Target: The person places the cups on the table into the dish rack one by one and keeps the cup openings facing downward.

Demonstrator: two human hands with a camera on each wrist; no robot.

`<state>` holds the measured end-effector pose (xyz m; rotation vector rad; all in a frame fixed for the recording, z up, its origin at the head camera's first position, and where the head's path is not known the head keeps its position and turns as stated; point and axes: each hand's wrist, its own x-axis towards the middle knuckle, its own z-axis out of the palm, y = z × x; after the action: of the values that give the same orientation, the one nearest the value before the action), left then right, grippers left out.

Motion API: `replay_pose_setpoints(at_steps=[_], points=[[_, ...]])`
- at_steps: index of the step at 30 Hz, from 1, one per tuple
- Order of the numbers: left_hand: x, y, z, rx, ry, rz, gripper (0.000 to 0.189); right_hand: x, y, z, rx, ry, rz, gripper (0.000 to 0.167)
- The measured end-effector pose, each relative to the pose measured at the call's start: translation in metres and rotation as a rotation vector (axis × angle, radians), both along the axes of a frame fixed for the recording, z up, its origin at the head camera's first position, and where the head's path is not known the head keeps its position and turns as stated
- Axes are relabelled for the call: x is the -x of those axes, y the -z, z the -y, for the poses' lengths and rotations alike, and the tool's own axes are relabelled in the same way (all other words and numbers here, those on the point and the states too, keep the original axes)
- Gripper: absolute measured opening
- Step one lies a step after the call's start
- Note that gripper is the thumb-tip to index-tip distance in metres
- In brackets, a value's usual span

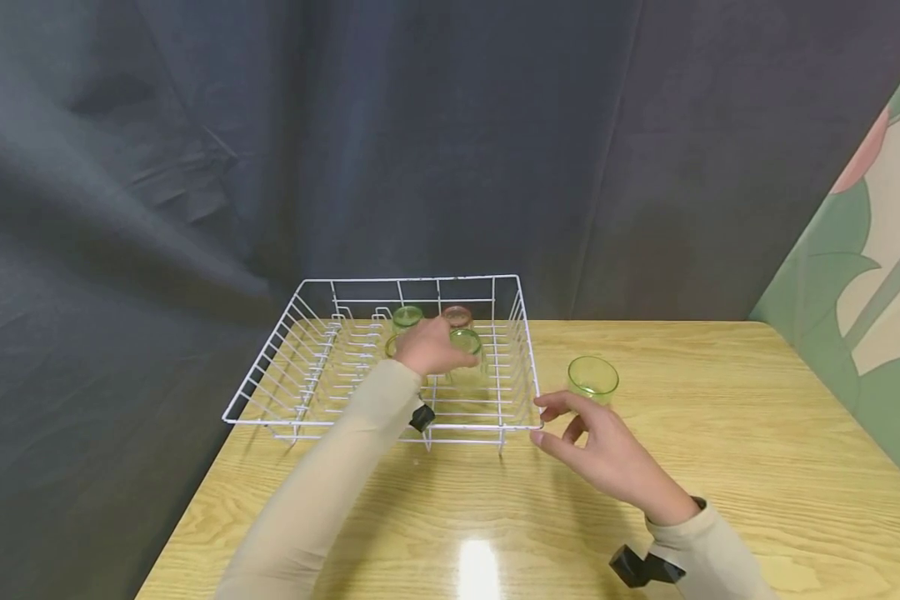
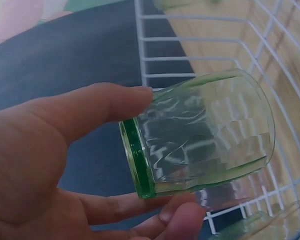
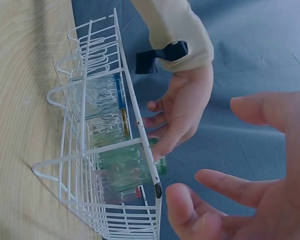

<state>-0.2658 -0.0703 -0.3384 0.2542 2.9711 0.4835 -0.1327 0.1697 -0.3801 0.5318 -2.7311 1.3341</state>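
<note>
My left hand [image 1: 429,346] reaches into a white wire dish rack [image 1: 423,428]. It holds an upside-down green drinking glass [image 2: 200,135] near its thick base, thumb on one side and fingers on the other. The same glass [image 1: 467,342] is in the rack's right half in the head view. My right hand [image 1: 596,446] is beside the rack's front right corner, its fingers spread and slightly bent with nothing between them. Just behind it, a yellow-green glass [image 1: 592,377] stands mouth up on the table.
Also in the rack are a second green glass [image 1: 407,317], a pink glass [image 1: 457,316], a yellow glass [image 1: 392,347] partly behind my left hand, and a blue-based glass [image 3: 102,95]. A dark curtain [image 1: 450,142] hangs behind the wooden table [image 1: 720,400].
</note>
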Motion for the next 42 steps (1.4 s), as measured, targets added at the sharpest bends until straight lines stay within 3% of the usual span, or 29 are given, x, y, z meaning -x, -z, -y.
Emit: replay_pose_setpoints(at_steps=[5,10,19,31,42], points=[[0.01,0.01,0.001,0.036,-0.029,0.023,0.051,0.0,0.002,0.0,-0.002,-0.002,-0.01,0.038],[0.015,0.015,0.006,-0.02,-0.017,0.04,0.058,0.0,0.003,-0.001,-0.003,0.001,-0.005,0.038],[0.027,0.019,0.007,-0.11,-0.053,0.157,0.059,0.0,0.003,-0.002,-0.006,-0.001,-0.011,0.035],[0.03,0.028,0.008,-0.077,-0.063,0.134,0.058,-0.001,-0.001,-0.009,-0.013,0.025,-0.023,0.034],[0.034,0.029,0.006,-0.121,-0.076,0.157,0.046,0.001,0.0,-0.011,-0.021,0.033,-0.014,0.035]])
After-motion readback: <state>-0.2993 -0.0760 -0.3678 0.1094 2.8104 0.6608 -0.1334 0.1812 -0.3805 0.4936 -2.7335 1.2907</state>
